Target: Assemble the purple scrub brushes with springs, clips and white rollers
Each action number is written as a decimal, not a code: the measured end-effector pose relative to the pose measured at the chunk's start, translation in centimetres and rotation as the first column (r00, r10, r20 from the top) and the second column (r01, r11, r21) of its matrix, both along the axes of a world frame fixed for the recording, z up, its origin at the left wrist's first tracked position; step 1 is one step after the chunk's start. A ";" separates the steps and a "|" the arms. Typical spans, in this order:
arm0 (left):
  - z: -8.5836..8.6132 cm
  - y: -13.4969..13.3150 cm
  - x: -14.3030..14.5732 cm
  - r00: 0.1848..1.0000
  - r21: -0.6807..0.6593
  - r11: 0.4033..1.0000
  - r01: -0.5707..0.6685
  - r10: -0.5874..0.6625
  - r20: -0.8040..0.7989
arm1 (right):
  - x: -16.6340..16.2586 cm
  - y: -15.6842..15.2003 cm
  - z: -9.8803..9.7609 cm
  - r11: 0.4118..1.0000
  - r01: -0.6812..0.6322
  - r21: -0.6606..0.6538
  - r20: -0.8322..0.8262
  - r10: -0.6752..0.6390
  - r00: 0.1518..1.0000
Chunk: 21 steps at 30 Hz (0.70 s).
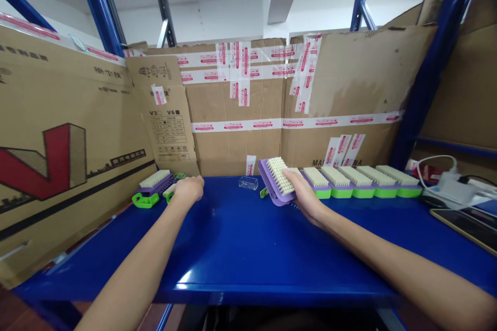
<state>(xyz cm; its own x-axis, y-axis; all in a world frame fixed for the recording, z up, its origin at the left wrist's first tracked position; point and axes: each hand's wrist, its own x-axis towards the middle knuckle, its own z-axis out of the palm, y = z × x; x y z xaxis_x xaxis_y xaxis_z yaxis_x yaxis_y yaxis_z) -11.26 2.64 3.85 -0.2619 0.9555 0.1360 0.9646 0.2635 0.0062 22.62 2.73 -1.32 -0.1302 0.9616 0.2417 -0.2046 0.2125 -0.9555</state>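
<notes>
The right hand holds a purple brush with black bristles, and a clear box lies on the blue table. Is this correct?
Not black: the head view shows cream bristles on the purple brush in the right hand. The clear box lies on the blue table.

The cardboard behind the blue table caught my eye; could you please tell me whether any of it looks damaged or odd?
Yes: the right-hand panel has a darker, uneven patch across its middle, perhaps a stain or torn surface, and tape strips slant crookedly at its upper left.
</notes>
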 end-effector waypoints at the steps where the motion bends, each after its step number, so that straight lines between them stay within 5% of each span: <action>1: 0.0 0.0 0.2 1.000 -0.027 1.000 0.007 -0.008 -0.015 | -0.1 0.0 0.0 1.000 0.004 0.000 -0.005 -0.004 1.000; 7: -0.2 -0.6 2.5 0.973 -0.130 0.969 0.209 -0.219 -0.068 | -0.2 -0.2 0.1 1.000 0.007 0.007 -0.020 -0.007 1.000; 11: -0.6 -1.5 5.0 0.885 -0.119 0.880 0.460 -0.465 -0.017 | -0.1 0.1 0.0 0.999 0.031 0.015 -0.019 -0.031 0.999; 14: -1.2 -2.1 7.5 0.769 -0.077 0.765 0.640 -0.636 0.068 | -0.1 0.3 -0.1 0.998 0.048 0.031 -0.018 -0.047 0.999; 17: -2.1 -2.7 10.0 0.506 0.146 0.550 0.822 -0.824 0.255 | -0.2 0.5 -0.3 0.996 0.071 0.052 -0.037 -0.069 0.997; 21: -2.6 -3.3 11.8 0.350 0.315 0.475 0.821 -0.857 0.379 | -0.2 0.9 -0.7 0.990 0.116 0.075 -0.079 -0.110 0.991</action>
